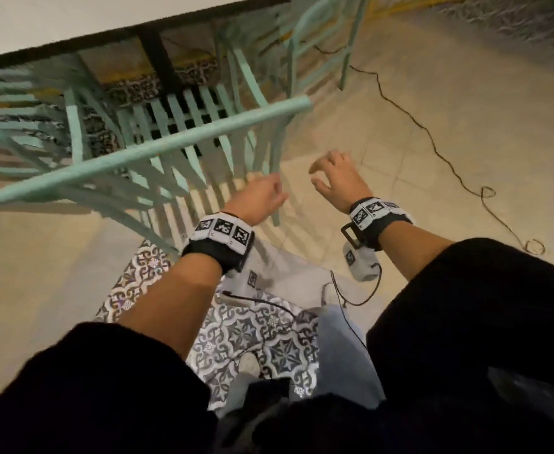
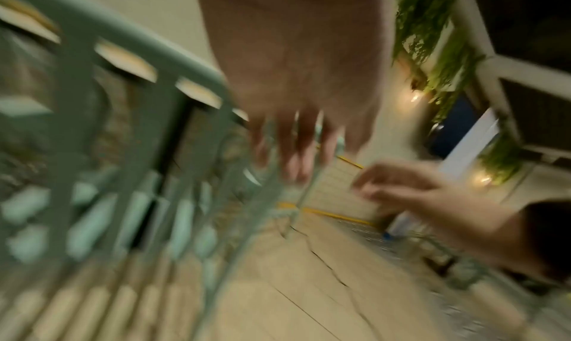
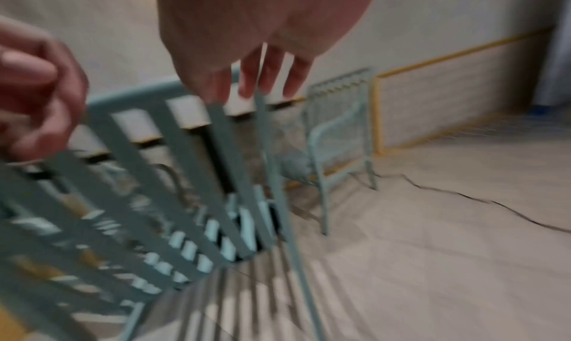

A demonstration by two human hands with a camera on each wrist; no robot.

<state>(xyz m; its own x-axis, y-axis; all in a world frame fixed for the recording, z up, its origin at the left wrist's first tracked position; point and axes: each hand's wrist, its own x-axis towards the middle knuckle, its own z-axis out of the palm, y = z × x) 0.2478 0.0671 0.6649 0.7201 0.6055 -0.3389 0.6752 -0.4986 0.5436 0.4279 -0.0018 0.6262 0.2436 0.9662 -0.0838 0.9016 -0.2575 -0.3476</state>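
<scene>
A mint-green slatted chair point(image 1: 151, 149) stands tucked under a white table point(image 1: 72, 18), its back rail towards me. My left hand point(image 1: 259, 198) hovers right beside the chair's rear right post, fingers hanging down and loosely bent; no grip on the post shows. In the blurred left wrist view those fingers point(image 2: 296, 150) hang in front of a thin chair bar point(image 2: 102, 28). My right hand point(image 1: 331, 178) floats to the right of the chair, fingers loosely curled and holding nothing. The right wrist view has its fingers point(image 3: 262, 77) above the chair slats point(image 3: 185, 163).
A second mint chair point(image 1: 321, 27) stands further back by the table. A thin dark cable point(image 1: 433, 139) snakes across the beige tiled floor on the right. A patterned mat point(image 1: 252, 332) lies under my feet. Green plants and small lights point(image 2: 432, 53) hang on a wall.
</scene>
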